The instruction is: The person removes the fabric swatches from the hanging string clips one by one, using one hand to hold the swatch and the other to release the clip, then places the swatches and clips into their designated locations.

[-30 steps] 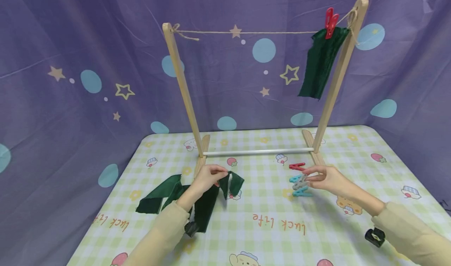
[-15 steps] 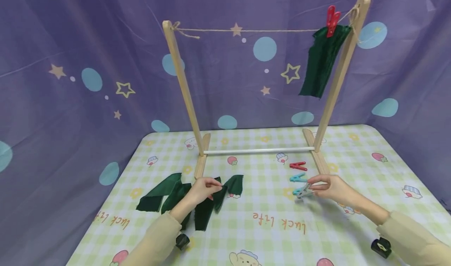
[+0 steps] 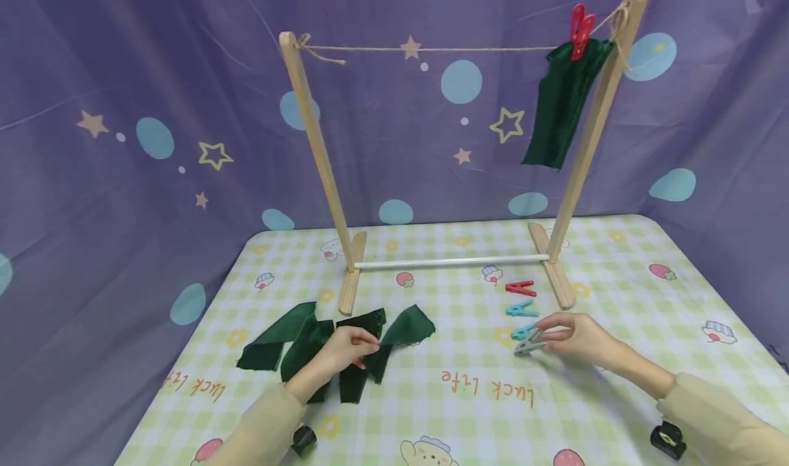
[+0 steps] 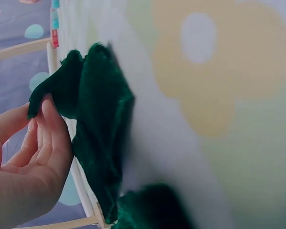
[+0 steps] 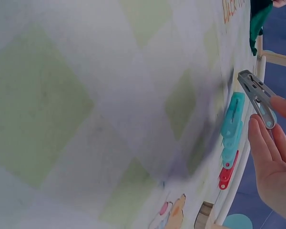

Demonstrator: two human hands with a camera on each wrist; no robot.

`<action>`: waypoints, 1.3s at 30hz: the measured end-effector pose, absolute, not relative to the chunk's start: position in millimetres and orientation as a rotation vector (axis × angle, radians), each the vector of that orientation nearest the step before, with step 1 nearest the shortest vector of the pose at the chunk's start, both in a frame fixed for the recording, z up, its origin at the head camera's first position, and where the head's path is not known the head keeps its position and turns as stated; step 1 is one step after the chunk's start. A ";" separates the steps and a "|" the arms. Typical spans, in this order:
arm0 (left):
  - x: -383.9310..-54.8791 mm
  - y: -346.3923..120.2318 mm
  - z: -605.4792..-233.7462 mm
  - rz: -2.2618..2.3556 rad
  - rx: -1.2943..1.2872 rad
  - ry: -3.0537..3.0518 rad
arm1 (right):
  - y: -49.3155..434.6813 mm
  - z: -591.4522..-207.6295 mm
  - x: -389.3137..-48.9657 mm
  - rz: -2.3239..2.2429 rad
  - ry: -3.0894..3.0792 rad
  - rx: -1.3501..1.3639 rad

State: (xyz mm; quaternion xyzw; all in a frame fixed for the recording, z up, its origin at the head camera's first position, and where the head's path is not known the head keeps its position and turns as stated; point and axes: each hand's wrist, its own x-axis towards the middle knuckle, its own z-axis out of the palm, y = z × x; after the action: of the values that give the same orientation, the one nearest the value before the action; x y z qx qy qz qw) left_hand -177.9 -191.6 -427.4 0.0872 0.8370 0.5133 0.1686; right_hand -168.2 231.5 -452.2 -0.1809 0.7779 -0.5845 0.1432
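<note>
My left hand pinches a dark green velvet cloth between thumb and fingers, above the left half of the table. In the left wrist view that cloth droops in folds from the fingertips. Other green cloth pieces lie under and left of this hand. On the right, my right hand holds a grey clothespin by one end, its free end pointing left. The right wrist view shows the clothespin between thumb and fingers, beside two teal clothespins on the tabletop.
A red clothespin lies behind the teal ones. Behind stands a wooden frame with a white crossbar and a string across its top. A green cloth hangs there at the right under a red clothespin.
My left hand has come down and towards me, with the pinched cloth lower and more spread. My right hand has moved nearer with the grey clothespin, uncovering the teal and red ones.
</note>
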 end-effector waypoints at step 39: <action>-168.2 -202.8 -424.9 1.318 0.322 2.317 | 237.4 -457.8 -161.6 -1.392 2.384 -0.553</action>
State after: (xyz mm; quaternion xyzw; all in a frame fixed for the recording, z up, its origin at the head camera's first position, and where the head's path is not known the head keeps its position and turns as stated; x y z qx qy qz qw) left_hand -168.2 -202.8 -424.9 0.1169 0.8406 0.4782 0.2260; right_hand -161.6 237.4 -457.8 -0.1939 0.8355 -0.4879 0.1623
